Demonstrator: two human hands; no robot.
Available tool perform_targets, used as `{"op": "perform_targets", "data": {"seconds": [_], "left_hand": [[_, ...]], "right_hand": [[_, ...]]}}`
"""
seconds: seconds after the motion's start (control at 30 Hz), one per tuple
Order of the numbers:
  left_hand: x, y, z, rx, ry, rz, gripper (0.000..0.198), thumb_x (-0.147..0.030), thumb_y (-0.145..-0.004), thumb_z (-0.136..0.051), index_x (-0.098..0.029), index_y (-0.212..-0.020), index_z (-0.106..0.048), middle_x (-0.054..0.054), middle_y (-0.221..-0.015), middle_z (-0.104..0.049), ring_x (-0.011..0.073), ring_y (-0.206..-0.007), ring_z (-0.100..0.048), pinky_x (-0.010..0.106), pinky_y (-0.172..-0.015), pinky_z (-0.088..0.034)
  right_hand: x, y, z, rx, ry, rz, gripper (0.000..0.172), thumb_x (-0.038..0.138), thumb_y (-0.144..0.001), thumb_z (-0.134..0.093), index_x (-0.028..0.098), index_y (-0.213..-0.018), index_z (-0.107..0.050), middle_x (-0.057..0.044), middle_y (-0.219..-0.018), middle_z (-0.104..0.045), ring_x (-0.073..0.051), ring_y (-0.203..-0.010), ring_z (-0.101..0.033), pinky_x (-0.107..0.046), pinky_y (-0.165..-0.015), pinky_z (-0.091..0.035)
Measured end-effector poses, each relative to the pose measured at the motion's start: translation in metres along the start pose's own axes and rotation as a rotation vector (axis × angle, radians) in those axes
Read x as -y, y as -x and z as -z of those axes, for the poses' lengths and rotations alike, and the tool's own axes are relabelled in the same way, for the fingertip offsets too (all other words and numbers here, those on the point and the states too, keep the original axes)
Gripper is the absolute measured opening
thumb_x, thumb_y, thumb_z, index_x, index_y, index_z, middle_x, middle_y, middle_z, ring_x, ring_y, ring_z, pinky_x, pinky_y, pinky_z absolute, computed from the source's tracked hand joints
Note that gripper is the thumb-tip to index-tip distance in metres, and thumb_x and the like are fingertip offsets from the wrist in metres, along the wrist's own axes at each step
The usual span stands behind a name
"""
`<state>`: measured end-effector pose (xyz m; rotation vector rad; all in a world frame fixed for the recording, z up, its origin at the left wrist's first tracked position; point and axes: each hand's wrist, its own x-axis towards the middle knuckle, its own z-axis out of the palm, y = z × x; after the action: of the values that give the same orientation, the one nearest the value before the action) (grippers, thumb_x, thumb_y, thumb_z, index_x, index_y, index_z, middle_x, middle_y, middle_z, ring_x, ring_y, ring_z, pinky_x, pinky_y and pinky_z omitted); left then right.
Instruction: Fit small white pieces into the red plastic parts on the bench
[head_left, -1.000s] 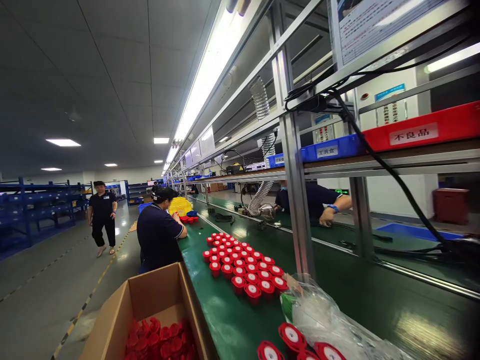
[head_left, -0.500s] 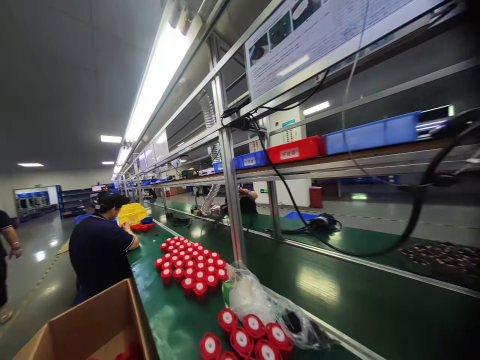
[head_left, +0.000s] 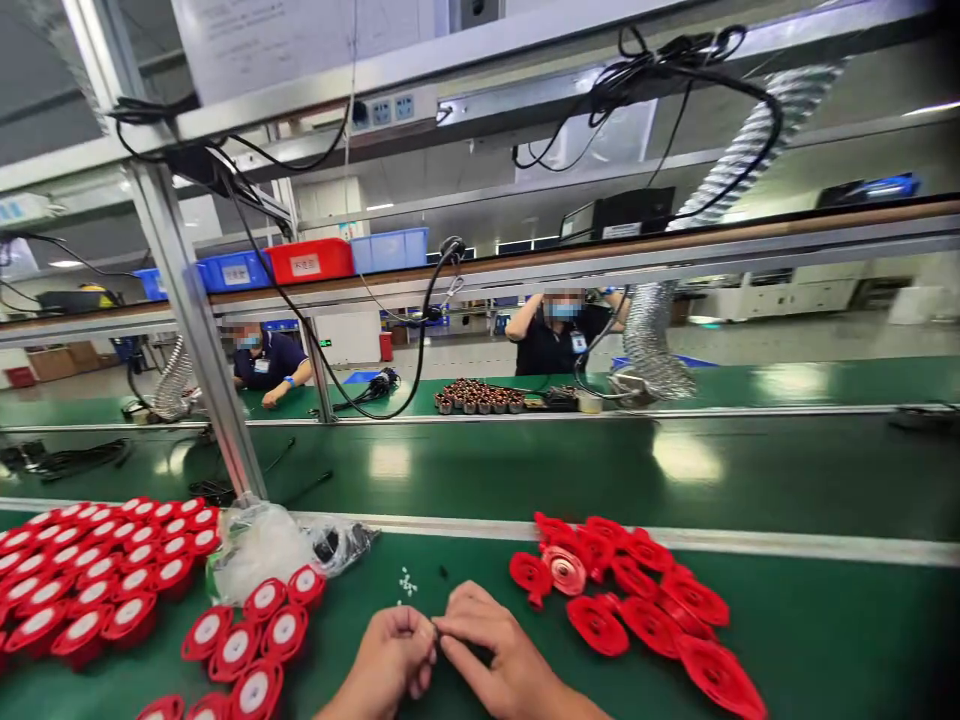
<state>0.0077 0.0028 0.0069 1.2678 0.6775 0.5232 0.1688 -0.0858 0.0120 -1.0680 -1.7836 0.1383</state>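
My left hand [head_left: 390, 660] and my right hand [head_left: 495, 655] meet low in the middle of the view, fingertips pinched together around a tiny dark part that is too small to make out. They hover over the green bench top [head_left: 825, 640]. Small white bits [head_left: 407, 582] lie just beyond my fingers. To the right lies a heap of red plastic discs [head_left: 645, 600]. On the left stand red caps with white tops [head_left: 247, 640], and further left a larger group of the same caps [head_left: 97, 570].
A clear plastic bag [head_left: 262, 540] lies by the aluminium post [head_left: 195, 330]. Beyond a green conveyor belt [head_left: 525, 470], two other people work across the line, with a cluster of small dark parts [head_left: 480, 396], cables, duct hoses, and red and blue bins [head_left: 307, 262] on the shelf.
The view has swung from looking along the line to facing the bench. My two hands have come into view, pinched together. The cardboard box and the seated co-worker at the left are out of sight.
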Motion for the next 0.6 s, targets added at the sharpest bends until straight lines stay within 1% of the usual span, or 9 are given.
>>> {"op": "perform_targets", "data": {"seconds": [0.1,0.2,0.3,0.37,0.43,0.47,0.5,0.57,0.6], "left_hand": [[-0.003,0.005,-0.001,-0.008,-0.044,-0.008,0.065,-0.074,-0.057,-0.084,-0.017,-0.064,-0.053,-0.002,-0.054,-0.054,0.0051,-0.037,-0.039,0.019,-0.037,-0.021],[-0.005,0.007,-0.003,0.016,-0.116,-0.011,0.065,-0.075,-0.062,-0.081,-0.016,-0.066,-0.055,-0.001,-0.056,-0.055,0.0059,-0.038,-0.041,0.019,-0.038,-0.023],[-0.008,0.010,-0.003,0.069,-0.202,-0.004,0.064,-0.077,-0.066,-0.076,-0.017,-0.067,-0.056,-0.001,-0.057,-0.055,0.0071,-0.039,-0.043,0.019,-0.039,-0.027],[-0.012,0.015,-0.001,0.074,-0.251,0.007,0.063,-0.078,-0.069,-0.072,-0.017,-0.068,-0.056,-0.001,-0.057,-0.056,0.0083,-0.040,-0.043,0.021,-0.039,-0.028],[-0.016,0.022,0.004,0.088,-0.325,-0.022,0.058,-0.074,-0.071,-0.073,-0.017,-0.072,-0.059,-0.001,-0.059,-0.058,0.0100,-0.045,-0.046,0.021,-0.043,-0.033],[-0.017,0.025,0.006,0.156,-0.383,-0.061,0.055,-0.070,-0.072,-0.076,-0.017,-0.077,-0.063,0.000,-0.064,-0.061,0.0117,-0.051,-0.051,0.022,-0.048,-0.038],[-0.017,0.028,0.007,0.276,-0.459,-0.118,0.051,-0.067,-0.073,-0.077,-0.018,-0.083,-0.067,0.002,-0.070,-0.064,0.0140,-0.058,-0.056,0.024,-0.055,-0.043],[-0.011,0.032,0.007,0.576,-0.641,-0.262,0.045,-0.065,-0.077,-0.077,-0.022,-0.090,-0.072,0.004,-0.082,-0.070,0.0197,-0.074,-0.063,0.028,-0.068,-0.050],[-0.006,0.033,0.006,0.675,-0.720,-0.328,0.045,-0.068,-0.080,-0.074,-0.024,-0.088,-0.073,0.005,-0.083,-0.070,0.0219,-0.077,-0.065,0.030,-0.070,-0.051]], "right_hand": [[0.000,0.001,0.003,0.027,0.040,0.065,0.025,0.020,-0.101,-0.051,0.018,-0.097,-0.075,-0.006,-0.073,-0.064,-0.021,-0.076,-0.054,-0.039,-0.076,-0.051],[-0.002,0.004,0.004,0.002,0.015,0.055,0.023,0.020,-0.100,-0.053,0.020,-0.095,-0.076,-0.005,-0.073,-0.065,-0.021,-0.075,-0.054,-0.038,-0.075,-0.049],[-0.003,0.007,0.003,-0.003,-0.041,-0.024,0.022,0.022,-0.099,-0.056,0.021,-0.092,-0.077,-0.005,-0.073,-0.066,-0.021,-0.077,-0.055,-0.035,-0.072,-0.048],[-0.003,0.008,0.003,0.003,-0.074,-0.097,0.022,0.025,-0.098,-0.058,0.021,-0.087,-0.076,-0.005,-0.073,-0.066,-0.021,-0.078,-0.057,-0.034,-0.071,-0.047],[-0.006,0.008,0.004,-0.024,-0.105,-0.179,0.022,0.028,-0.098,-0.060,0.021,-0.083,-0.075,-0.005,-0.073,-0.065,-0.021,-0.078,-0.059,-0.033,-0.071,-0.047],[-0.009,0.009,0.005,-0.051,-0.118,-0.222,0.023,0.030,-0.097,-0.061,0.020,-0.081,-0.074,-0.005,-0.074,-0.065,-0.021,-0.077,-0.060,-0.033,-0.071,-0.048],[-0.011,0.009,0.006,-0.078,-0.126,-0.265,0.023,0.032,-0.097,-0.062,0.021,-0.080,-0.073,-0.005,-0.075,-0.066,-0.021,-0.077,-0.061,-0.033,-0.071,-0.048],[-0.018,0.009,0.008,-0.112,-0.128,-0.341,0.025,0.037,-0.096,-0.063,0.021,-0.079,-0.073,-0.005,-0.076,-0.066,-0.021,-0.076,-0.062,-0.032,-0.071,-0.048],[-0.020,0.009,0.009,-0.120,-0.123,-0.368,0.026,0.038,-0.095,-0.063,0.021,-0.078,-0.072,-0.004,-0.076,-0.066,-0.021,-0.075,-0.062,-0.032,-0.070,-0.048]]}}
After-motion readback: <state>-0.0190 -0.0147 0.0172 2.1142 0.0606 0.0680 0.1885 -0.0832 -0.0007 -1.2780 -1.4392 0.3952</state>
